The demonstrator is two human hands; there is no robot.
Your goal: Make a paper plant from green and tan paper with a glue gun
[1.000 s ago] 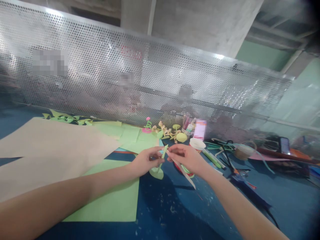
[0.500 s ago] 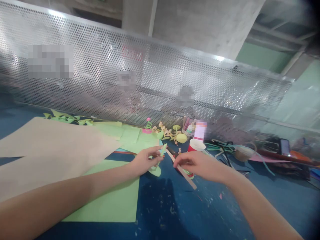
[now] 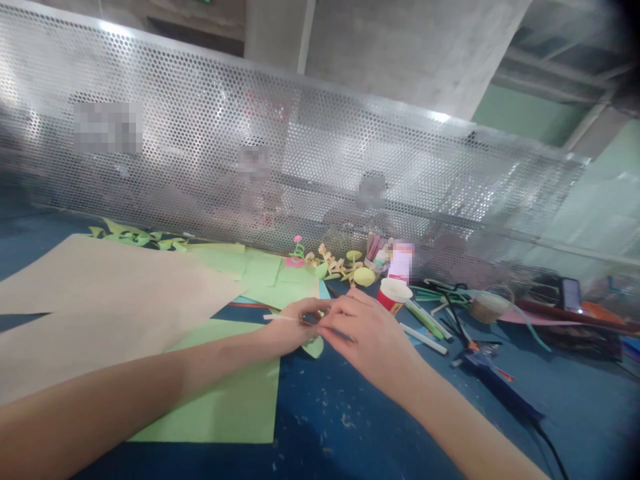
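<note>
Dim-ish lt. w/ glare spots atop perf. screen (image 3: 320, 153), blurry behind, top R corner dark.

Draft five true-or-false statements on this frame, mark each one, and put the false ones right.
1. The left hand and right hand are close together. True.
2. The red paper cup lies on its side. False: it stands upright, mouth up.
3. A pale strip shows against the left hand. True.
4. The dark-framed phone is to the left of both hands. False: it is to their right.
5. A blue corded tool lies on the blue table. True.
</note>
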